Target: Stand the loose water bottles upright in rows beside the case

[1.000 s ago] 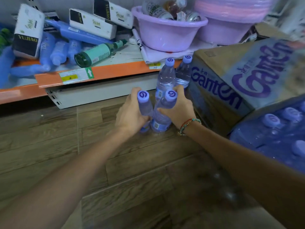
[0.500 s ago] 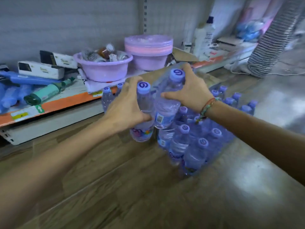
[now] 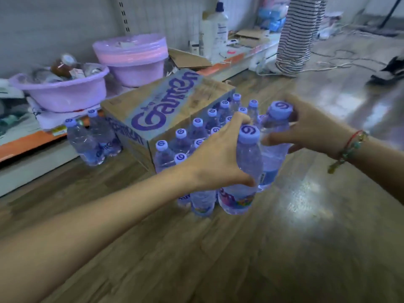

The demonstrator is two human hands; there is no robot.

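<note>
Left hand (image 3: 220,154) wraps the shoulder of one water bottle (image 3: 242,171); right hand (image 3: 310,127) clasps a second bottle (image 3: 274,145) just below its cap. Both bottles are upright, side by side and touching. Just behind the grip stands the block of upright bottles (image 3: 196,136), and beyond that the cardboard case (image 3: 166,108). Half a second ago the pair hung higher, above the rows; now it sits at their near edge, apparently about to extend them.

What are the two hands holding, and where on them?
Each holds a water bottle. The left hand grips its bottle round the middle of the body. The right hand grips its bottle round the upper body, below the cap.
</note>
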